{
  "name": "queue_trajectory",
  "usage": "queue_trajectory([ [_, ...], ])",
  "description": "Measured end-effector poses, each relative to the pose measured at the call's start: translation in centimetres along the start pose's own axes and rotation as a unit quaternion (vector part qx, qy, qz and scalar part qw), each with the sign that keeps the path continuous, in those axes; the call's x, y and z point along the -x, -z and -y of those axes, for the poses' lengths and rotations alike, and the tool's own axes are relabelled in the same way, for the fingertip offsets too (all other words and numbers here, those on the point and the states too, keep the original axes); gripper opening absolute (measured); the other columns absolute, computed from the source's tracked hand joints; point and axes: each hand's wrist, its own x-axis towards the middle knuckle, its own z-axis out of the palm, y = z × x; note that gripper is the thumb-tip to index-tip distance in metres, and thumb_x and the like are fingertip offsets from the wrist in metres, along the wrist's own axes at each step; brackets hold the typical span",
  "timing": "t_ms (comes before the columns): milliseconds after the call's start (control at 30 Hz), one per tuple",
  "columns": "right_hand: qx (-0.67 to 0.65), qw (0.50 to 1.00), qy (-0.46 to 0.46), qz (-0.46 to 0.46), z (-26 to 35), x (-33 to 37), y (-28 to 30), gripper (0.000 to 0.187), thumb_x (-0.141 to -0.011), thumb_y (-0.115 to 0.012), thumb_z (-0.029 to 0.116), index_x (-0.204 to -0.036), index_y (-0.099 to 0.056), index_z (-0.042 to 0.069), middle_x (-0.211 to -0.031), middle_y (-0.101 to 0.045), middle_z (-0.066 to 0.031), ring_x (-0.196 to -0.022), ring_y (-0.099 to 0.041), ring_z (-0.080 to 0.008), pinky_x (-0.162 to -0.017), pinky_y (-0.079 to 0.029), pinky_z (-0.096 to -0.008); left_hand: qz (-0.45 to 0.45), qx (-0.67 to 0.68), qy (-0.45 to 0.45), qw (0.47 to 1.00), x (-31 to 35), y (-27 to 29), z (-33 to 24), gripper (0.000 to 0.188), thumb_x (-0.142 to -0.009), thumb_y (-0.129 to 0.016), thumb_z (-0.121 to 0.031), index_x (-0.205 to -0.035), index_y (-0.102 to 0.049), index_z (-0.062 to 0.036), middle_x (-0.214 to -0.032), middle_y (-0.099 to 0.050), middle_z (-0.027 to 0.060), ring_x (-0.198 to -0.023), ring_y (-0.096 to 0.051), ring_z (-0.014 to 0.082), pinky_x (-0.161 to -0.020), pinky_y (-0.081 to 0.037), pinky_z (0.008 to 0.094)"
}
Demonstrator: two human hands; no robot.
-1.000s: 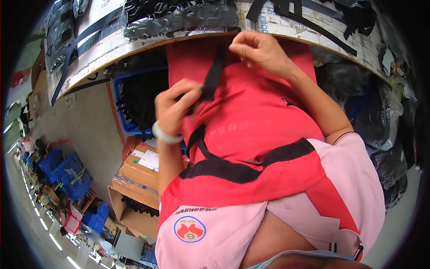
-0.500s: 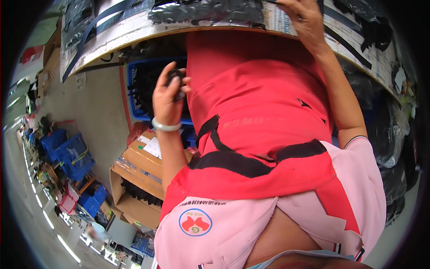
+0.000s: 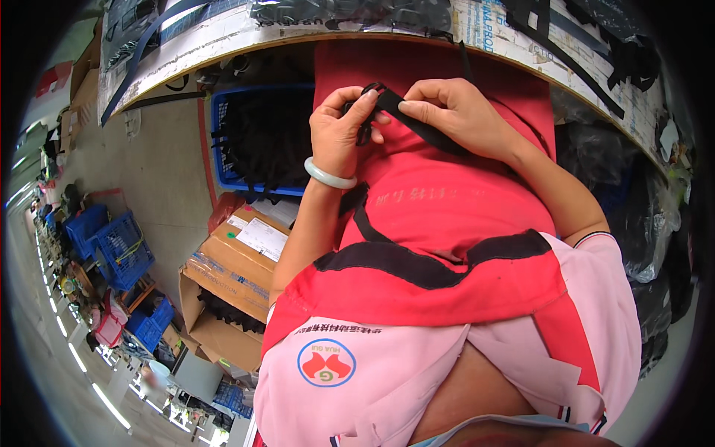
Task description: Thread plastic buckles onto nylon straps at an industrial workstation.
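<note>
We see both hands pinching one black webbing strap (image 3: 417, 123) just below the edge of the workbench (image 3: 298, 30), over the lap of a red apron (image 3: 447, 216). The left hand (image 3: 341, 134) has thumb and forefinger closed on the strap's upper end, where a small dark buckle or ring (image 3: 363, 134) hangs against the palm; we cannot tell its exact shape. The right hand (image 3: 458, 119) grips the same strap just beside it, thumb pressed on top, fingers curled beneath. The strap is flat, narrow and matte black, and it runs from the fingertips down and to the right across the apron, passing under the right hand. A pale green bangle (image 3: 329, 176) circles the left wrist. Outward from there, more black straps lie on the workbench top. Under the bench a blue plastic crate (image 3: 223, 141) holds dark material, and nearer us, at the left, stand open cardboard boxes (image 3: 231, 261) on the floor.
</note>
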Motion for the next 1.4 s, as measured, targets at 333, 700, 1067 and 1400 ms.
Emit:
queue_trajectory([
  [333,-0.187,0.970,-0.154,0.009,-1.9,-0.5,-0.2,0.023,-0.093,-0.060,0.022,-0.084,-0.068,0.003,-0.064,-0.055,0.0051,-0.054,-0.046,-0.0020,-0.047,-0.034,-0.0197,-0.030,-0.082,-0.098,0.991,-0.1,-1.3,1.2,0.018,-0.085,-0.066,0.004,-0.102,-0.066,0.0041,-0.085,-0.067,0.0078,-0.060,-0.061,0.0092,-0.046,-0.050,0.0201],
  [700,-0.107,0.989,-0.098,-0.029,-1.2,-0.2,-0.5,0.023,-0.093,-0.059,0.021,-0.087,-0.067,0.000,-0.065,-0.058,0.0033,-0.056,-0.048,-0.0019,-0.048,-0.036,-0.0199,-0.030,-0.142,-0.126,0.981,-0.3,-1.7,1.2,0.029,-0.081,-0.065,0.007,-0.109,-0.064,0.0005,-0.090,-0.064,0.0055,-0.065,-0.063,0.0100,-0.045,-0.048,0.0198],
  [1067,-0.131,0.985,-0.094,-0.064,-2.5,-1.1,-0.8,0.024,-0.095,-0.060,0.027,-0.093,-0.064,0.004,-0.071,-0.057,0.0059,-0.060,-0.049,0.0001,-0.050,-0.036,-0.0174,-0.027,-0.350,-0.287,0.891,-0.6,-1.4,2.4,0.048,-0.076,-0.068,0.005,-0.122,-0.059,-0.0034,-0.084,-0.064,0.0081,-0.073,-0.063,0.0171,-0.067,-0.051,0.0269],
  [1400,-0.373,0.917,-0.138,0.013,-3.4,-1.5,0.6,0.025,-0.090,-0.067,0.019,-0.109,-0.065,0.004,-0.089,-0.064,0.0021,-0.079,-0.057,-0.0021,-0.070,-0.046,-0.0181,-0.025,0.051,-0.040,0.998,-0.5,-0.5,1.3,0.030,-0.095,-0.056,-0.015,-0.121,-0.057,0.0002,-0.102,-0.065,0.0096,-0.076,-0.065,0.0151,-0.047,-0.049,0.0237],
])
